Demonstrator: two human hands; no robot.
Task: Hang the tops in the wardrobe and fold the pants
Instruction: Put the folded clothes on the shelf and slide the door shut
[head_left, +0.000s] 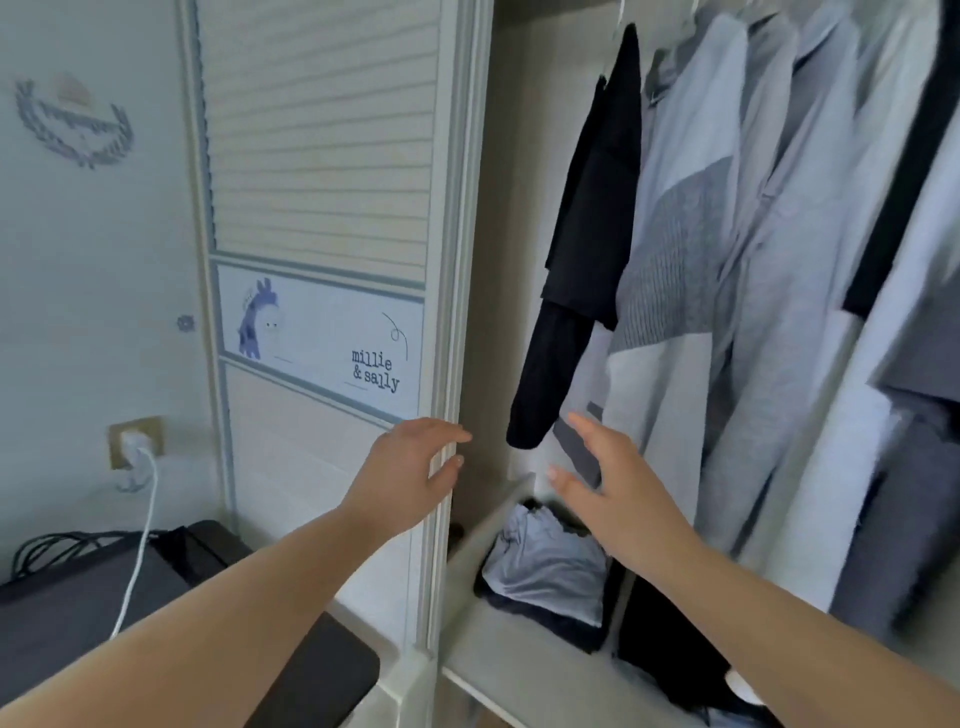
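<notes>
While both arms reach forward toward the open wardrobe (519, 260), the hanging tops sit above and to the right of the hands. The left hand (410, 467) lies at the edge of the sliding wardrobe door (322, 156), its fingers (452, 434) straight and spread, the tips at or just touching the door's white frame; its grip is released and holds nothing. The right hand (608, 483) is raised inside the opening, palm turned leftward, fingers extended and apart; its grip is likewise released and empty. Whether its fingertips brush the cloth behind them cannot be told.

Just above and left of the right hand hangs a black top (597, 208), its long axis vertical, one sleeve (545, 384) drooping down and slightly left so that the cuff ends between the two hands, near the right fingertips. Beside it to the right hangs a pale blue and grey top (675, 260), also vertical, its lower part behind the right hand. Further right more grey, white and dark garments (831, 260) hang in a row, blurred and tilted in the wide-angle view.

Below the hands, a crumpled light blue garment (545, 566) lies in a compartment (498, 639) at the wardrobe's bottom, on top of dark cloth. On the door is a giraffe sticker (260, 322) with lettering. At far left a white cable (140, 545) runs from a wall socket (132, 441) down to a dark surface (78, 597).
</notes>
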